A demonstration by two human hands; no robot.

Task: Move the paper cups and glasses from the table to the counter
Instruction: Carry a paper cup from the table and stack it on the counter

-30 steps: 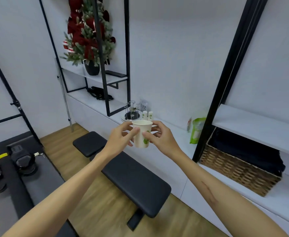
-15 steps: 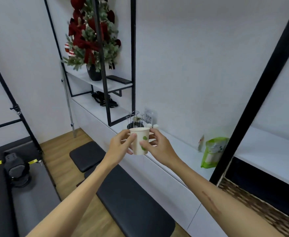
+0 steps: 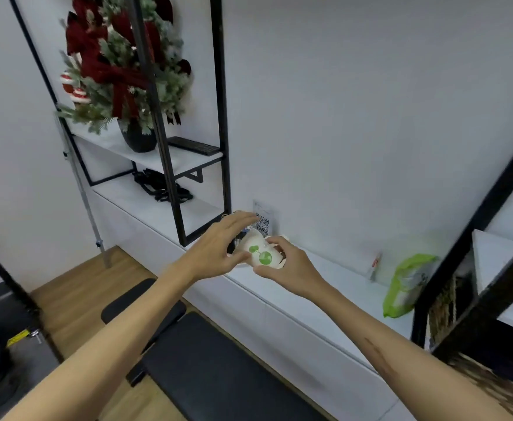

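The right hand (image 3: 291, 265) holds the paper cup (image 3: 259, 253) in a pinching grip, tipped over, above the counter's (image 3: 325, 299) front edge. The left hand (image 3: 218, 247), grip wide, touches it. Tilted like this, the cup could land on its side and roll off.

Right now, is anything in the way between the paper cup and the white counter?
Partly. The paper cup, gripped by the right hand, is tipped over the counter. A dark holder sits behind the open left hand; the counter just right of the cup looks bare.
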